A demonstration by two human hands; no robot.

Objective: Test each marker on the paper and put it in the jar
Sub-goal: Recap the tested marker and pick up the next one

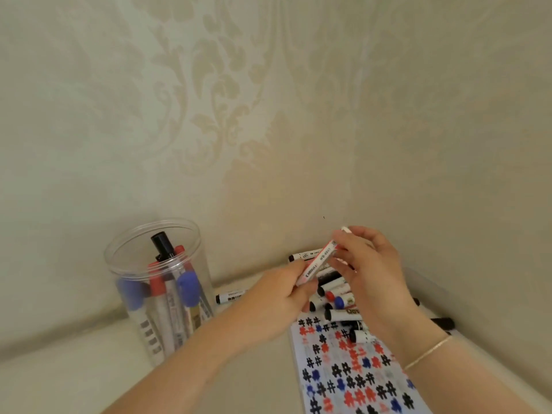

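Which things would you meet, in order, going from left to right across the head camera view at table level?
Clear jar holding markers → lone black-capped marker lying on the table → left hand → red marker held by both hands → right hand → black marker near the right edge.

Hiding most of the loose marker pile (337, 300) behind both hands; running the paper (352, 372) off the bottom edge; blurring the held marker's (318, 262) lettering.
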